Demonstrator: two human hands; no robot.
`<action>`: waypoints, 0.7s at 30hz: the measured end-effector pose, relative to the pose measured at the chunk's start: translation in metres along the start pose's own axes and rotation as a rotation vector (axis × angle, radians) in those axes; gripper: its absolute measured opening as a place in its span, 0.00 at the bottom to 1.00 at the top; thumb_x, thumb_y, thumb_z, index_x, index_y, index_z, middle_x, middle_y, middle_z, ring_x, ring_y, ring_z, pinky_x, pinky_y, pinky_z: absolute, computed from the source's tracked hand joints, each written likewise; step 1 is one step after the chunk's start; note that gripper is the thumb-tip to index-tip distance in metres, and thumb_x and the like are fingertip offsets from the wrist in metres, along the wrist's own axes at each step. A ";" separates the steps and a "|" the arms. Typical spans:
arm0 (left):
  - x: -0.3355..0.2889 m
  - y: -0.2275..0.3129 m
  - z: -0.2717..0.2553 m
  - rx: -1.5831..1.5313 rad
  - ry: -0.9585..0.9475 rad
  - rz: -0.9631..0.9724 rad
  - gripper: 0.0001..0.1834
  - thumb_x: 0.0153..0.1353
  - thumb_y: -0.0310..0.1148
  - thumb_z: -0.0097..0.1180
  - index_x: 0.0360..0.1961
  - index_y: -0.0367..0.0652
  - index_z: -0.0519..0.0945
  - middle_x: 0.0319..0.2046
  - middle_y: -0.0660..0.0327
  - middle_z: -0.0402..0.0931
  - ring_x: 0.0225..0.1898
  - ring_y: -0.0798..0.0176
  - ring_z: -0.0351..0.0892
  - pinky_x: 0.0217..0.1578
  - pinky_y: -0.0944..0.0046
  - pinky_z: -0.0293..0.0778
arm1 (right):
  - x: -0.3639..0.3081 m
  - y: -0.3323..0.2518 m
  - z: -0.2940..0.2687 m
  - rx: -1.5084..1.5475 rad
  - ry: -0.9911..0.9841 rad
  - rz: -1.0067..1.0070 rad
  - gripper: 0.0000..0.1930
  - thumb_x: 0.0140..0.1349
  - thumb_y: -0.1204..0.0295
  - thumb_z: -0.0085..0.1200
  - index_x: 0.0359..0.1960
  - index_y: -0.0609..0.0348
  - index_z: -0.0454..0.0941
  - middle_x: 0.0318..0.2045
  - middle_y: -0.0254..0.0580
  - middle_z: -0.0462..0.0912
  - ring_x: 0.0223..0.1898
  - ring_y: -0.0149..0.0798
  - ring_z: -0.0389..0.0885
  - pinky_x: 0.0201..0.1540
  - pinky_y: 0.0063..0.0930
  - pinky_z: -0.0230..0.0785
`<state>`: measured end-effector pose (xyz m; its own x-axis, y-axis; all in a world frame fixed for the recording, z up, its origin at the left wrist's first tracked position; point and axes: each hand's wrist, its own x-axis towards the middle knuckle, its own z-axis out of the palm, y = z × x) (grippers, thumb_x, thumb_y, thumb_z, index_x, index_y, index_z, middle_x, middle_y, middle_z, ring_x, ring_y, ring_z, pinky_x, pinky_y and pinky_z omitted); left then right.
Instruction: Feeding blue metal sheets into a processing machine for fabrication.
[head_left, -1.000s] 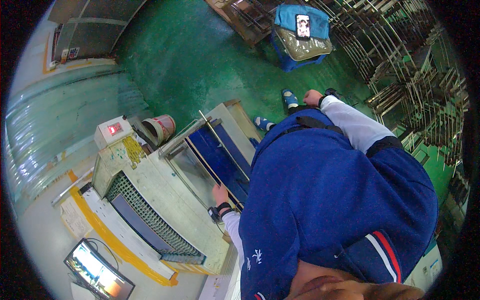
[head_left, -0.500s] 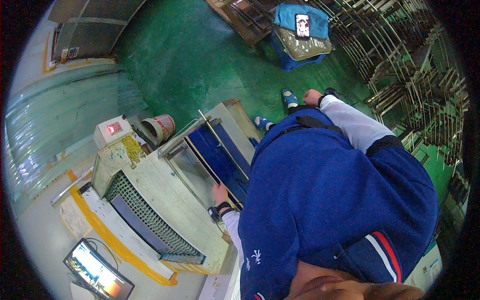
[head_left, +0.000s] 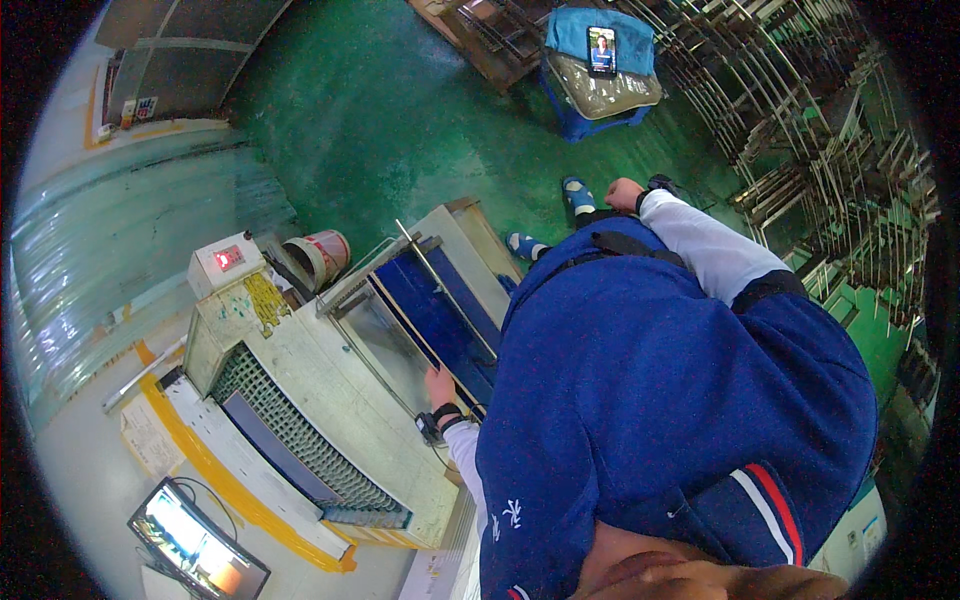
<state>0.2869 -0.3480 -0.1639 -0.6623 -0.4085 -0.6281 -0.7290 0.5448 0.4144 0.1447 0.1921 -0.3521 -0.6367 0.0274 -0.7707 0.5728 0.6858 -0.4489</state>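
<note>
Left hand (head_left: 438,388) is by a blue panel (head_left: 420,308), right hand (head_left: 625,195) apart; I cannot tell either's opening or grip.

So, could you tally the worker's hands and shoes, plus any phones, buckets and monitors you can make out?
Hands: 2 (left hand, right hand)
Blue-and-white shoes: 2
Phone: 1
Bucket: 1
Monitor: 1
Total: 7
</note>
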 end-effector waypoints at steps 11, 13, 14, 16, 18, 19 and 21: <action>0.000 0.003 0.004 0.007 0.041 0.031 0.18 0.54 0.37 0.47 0.36 0.29 0.73 0.29 0.50 0.76 0.31 0.60 0.73 0.33 0.63 0.66 | -0.004 0.002 -0.001 0.043 0.015 -0.033 0.12 0.44 0.66 0.51 0.25 0.63 0.78 0.18 0.44 0.79 0.18 0.38 0.77 0.25 0.31 0.69; 0.001 0.001 0.004 0.001 0.037 0.024 0.18 0.54 0.36 0.47 0.36 0.29 0.73 0.29 0.50 0.76 0.32 0.59 0.73 0.34 0.63 0.66 | -0.006 0.001 -0.001 0.035 0.022 -0.038 0.12 0.44 0.66 0.51 0.25 0.62 0.78 0.19 0.44 0.79 0.19 0.38 0.77 0.26 0.31 0.69; 0.001 0.002 0.004 0.003 0.029 0.013 0.18 0.55 0.36 0.46 0.37 0.29 0.73 0.30 0.49 0.76 0.32 0.59 0.74 0.34 0.63 0.67 | -0.006 0.001 -0.001 0.027 0.028 -0.042 0.12 0.43 0.66 0.51 0.25 0.62 0.78 0.19 0.44 0.79 0.20 0.39 0.77 0.27 0.31 0.69; 0.001 0.002 0.004 0.006 0.022 0.002 0.18 0.55 0.36 0.46 0.37 0.30 0.73 0.30 0.49 0.76 0.32 0.59 0.74 0.34 0.63 0.67 | -0.007 0.001 -0.002 -0.003 0.036 -0.056 0.12 0.43 0.66 0.52 0.26 0.62 0.79 0.20 0.44 0.79 0.21 0.39 0.78 0.28 0.31 0.70; 0.003 -0.001 0.003 0.039 0.012 0.013 0.17 0.56 0.36 0.45 0.38 0.31 0.74 0.31 0.50 0.76 0.33 0.59 0.74 0.34 0.63 0.67 | -0.007 0.001 -0.002 -0.032 0.044 -0.071 0.12 0.43 0.66 0.52 0.26 0.62 0.79 0.20 0.44 0.79 0.22 0.39 0.78 0.29 0.31 0.70; 0.002 -0.002 0.003 0.039 0.012 0.012 0.17 0.56 0.36 0.45 0.38 0.31 0.74 0.31 0.50 0.76 0.33 0.59 0.74 0.34 0.63 0.67 | -0.007 0.001 -0.001 -0.011 0.031 -0.039 0.14 0.41 0.64 0.52 0.26 0.61 0.79 0.24 0.48 0.79 0.27 0.43 0.78 0.33 0.33 0.70; 0.002 -0.004 0.004 0.013 0.002 0.036 0.17 0.56 0.36 0.45 0.38 0.31 0.74 0.32 0.51 0.76 0.34 0.61 0.74 0.34 0.64 0.67 | -0.007 0.000 -0.001 0.010 0.019 -0.008 0.15 0.40 0.62 0.52 0.26 0.60 0.79 0.27 0.51 0.79 0.31 0.47 0.78 0.37 0.35 0.69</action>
<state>0.2889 -0.3482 -0.1691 -0.6885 -0.3902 -0.6113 -0.7025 0.5684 0.4284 0.1486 0.1931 -0.3464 -0.6507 0.0360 -0.7584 0.5728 0.6790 -0.4592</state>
